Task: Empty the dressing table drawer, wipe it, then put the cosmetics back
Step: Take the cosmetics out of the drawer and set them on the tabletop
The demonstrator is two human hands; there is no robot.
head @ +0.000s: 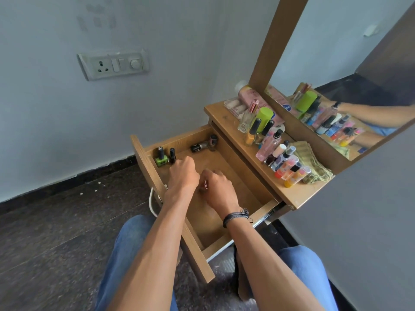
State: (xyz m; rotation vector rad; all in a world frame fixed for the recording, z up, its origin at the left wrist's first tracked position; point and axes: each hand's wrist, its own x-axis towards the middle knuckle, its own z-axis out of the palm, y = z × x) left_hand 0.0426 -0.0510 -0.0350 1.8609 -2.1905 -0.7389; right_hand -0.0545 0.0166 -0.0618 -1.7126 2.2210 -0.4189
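The wooden drawer (235, 176) stands pulled out under the dressing table top (298, 194). Both hands are inside it, close together. My left hand (183, 176) has its fingers curled; what it holds is hidden. My right hand (219, 188) pinches a small thin pinkish item (205, 184) between the hands. A green nail polish bottle (161, 158) and a dark one (172, 156) stand at the drawer's far left corner. Two more small bottles (205, 144) sit at the back, one lying down.
Several cosmetics bottles (285, 160), a green-capped can (263, 116) and a folded cloth (314, 167) crowd the table top below the mirror (336, 97). A wall socket panel (113, 65) is at the left. My knees in blue jeans are under the drawer.
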